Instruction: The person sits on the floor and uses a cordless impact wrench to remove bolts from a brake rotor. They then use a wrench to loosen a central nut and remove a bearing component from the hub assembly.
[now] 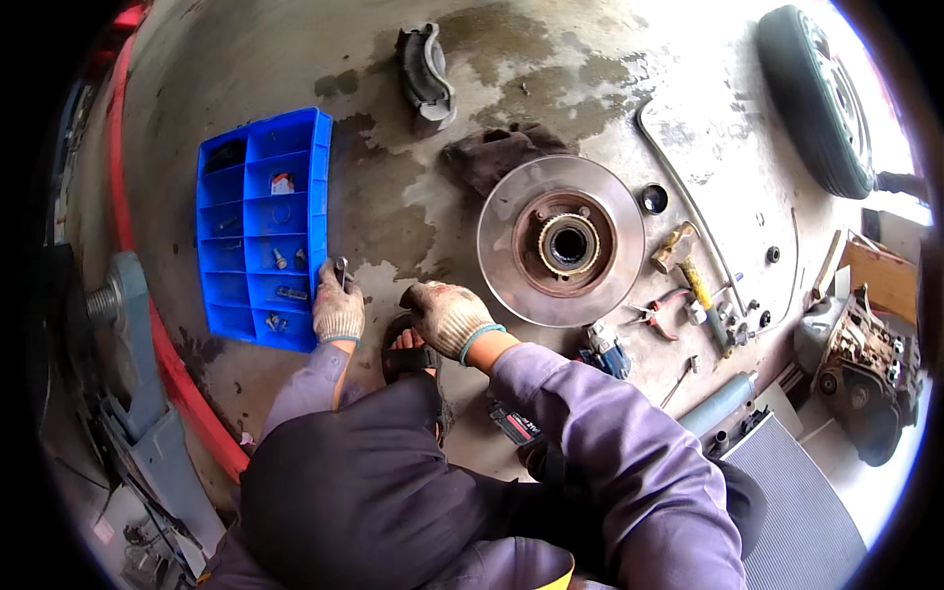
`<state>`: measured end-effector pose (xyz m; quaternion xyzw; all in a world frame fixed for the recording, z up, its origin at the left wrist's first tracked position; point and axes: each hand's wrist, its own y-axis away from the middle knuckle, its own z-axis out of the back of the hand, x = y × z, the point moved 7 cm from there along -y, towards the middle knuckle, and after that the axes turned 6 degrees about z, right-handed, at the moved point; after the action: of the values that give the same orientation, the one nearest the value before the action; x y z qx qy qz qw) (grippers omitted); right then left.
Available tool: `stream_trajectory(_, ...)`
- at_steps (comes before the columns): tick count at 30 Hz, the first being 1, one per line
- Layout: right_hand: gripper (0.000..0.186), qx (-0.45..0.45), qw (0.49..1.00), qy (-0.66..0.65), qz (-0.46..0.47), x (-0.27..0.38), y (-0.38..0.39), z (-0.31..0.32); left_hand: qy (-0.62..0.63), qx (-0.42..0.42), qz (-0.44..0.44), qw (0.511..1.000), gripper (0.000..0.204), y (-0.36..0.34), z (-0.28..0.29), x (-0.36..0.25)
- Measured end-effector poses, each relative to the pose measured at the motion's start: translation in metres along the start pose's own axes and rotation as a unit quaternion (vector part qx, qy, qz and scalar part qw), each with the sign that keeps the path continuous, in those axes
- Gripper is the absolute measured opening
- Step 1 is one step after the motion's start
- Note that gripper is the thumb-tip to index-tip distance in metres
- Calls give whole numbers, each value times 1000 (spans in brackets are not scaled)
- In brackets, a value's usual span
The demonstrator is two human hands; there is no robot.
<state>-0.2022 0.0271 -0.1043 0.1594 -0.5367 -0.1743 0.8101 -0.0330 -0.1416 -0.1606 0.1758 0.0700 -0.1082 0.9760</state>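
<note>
At the left, a red bar (119,157) runs along the edge of the floor (374,211). Beside it lies your blue compartment tray (320,177), divided into two columns. Its right column carries a small box (282,183) second from the far edge, then a thin ring (282,213), bolts (279,259), a small cylinder (292,292) and, at the near right corner, loose fasteners (275,322).

Your gloved left hand (337,307) is at the tray's right edge, toward the near right corner, its fingers closed on a small metal piece (341,269). Your sandalled foot (405,356) shows between the two hands. Toward the floor's far edge lies a curved grey part (428,79). Your gloved right hand (447,317) is well apart from the tray, fingers curled; whether it grips anything cannot be told.

Next come a dark cloth (492,157), partly covered by a brake disc (511,261) lying flat, and a blue-grey tool (607,354) just beyond the disc's near edge. Right of the disc are a black cup (654,199), red-handled pliers (661,313), a yellow-handled hammer (696,280) and a long bent rod (688,197). A tyre (811,103) occupies the floor's far right corner.
</note>
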Motion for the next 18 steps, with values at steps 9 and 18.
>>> stream_trajectory(9, 25, -107, 989, 8, 101, 15, 16, 35, -164, 58, -83, 981, 54, 18, 1, -55)
stream_trajectory(18, 26, 61, 997, 36, -15, -27, 151, 134, 93, -13, -16, 995, 33, 7, 87, -5)
